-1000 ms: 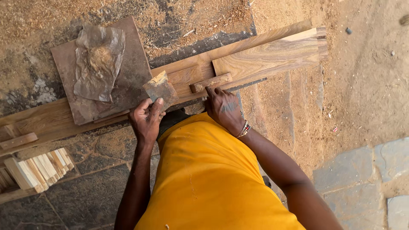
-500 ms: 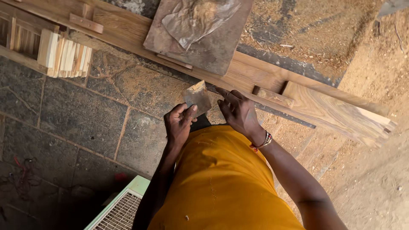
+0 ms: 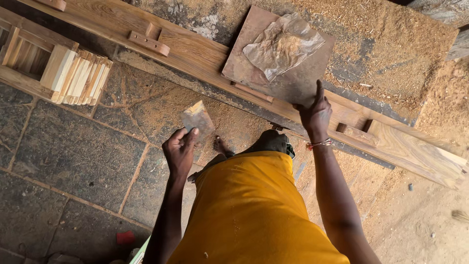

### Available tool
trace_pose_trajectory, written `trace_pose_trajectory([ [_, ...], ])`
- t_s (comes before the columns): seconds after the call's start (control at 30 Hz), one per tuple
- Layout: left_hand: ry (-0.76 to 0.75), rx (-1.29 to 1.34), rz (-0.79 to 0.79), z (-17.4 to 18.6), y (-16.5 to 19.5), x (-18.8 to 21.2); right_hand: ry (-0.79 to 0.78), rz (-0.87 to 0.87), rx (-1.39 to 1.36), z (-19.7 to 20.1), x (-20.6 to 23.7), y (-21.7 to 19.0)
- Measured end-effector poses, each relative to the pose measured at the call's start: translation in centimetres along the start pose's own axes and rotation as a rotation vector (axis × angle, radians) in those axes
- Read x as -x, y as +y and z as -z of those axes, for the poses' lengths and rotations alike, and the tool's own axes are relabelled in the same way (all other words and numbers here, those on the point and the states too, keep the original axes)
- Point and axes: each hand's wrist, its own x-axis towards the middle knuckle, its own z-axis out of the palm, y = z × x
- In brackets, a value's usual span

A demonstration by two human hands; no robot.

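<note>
Scraper blade [image 3: 197, 121]: we hold it pinched in our left hand [image 3: 180, 150], fingers closed on its lower edge, the rest standing up past the fingertips. Flat, dull grey, roughly trapezoid, with a pale tan smear at the top corner. Our right hand [image 3: 316, 115] lies open, fingertips pressing the brown board [image 3: 254, 63] that sits on the long timber frame [image 3: 195, 54], well right of the grip. Crumpled sheet [image 3: 283, 46] lies beyond those fingers. Risk, as we judge: the thin pinch could let the blade slip onto the stone floor [image 3: 73, 156].
</note>
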Motion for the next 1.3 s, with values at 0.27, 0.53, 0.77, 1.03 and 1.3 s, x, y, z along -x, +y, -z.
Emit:
trace_pose_trajectory([
  [0.27, -0.101, -0.061, 0.071, 3.0, 1.3, -7.6, 0.222, 0.087, -0.013, 0.4, -3.3, -3.0],
  [0.53, -0.174, 0.058, 0.107, -0.8, 3.0, -13.0, 0.309, 0.144, 0.112, -0.4, -6.9, -6.6],
  [0.77, -0.426, -0.026, 0.146, -1.3, 3.0, -17.1, 0.098, -0.048, -0.486, -5.6, 2.0, -9.3],
  [1.03, -0.805, -0.077, 0.014, -4.3, 3.6, -23.4, 0.140, -0.231, -0.197, -10.8, 8.3, -14.6],
  [1.3, -1.198, 0.195, 0.501, -7.2, 3.6, -23.6, 0.236, -0.556, -1.132, -12.3, 9.8, -18.6],
])
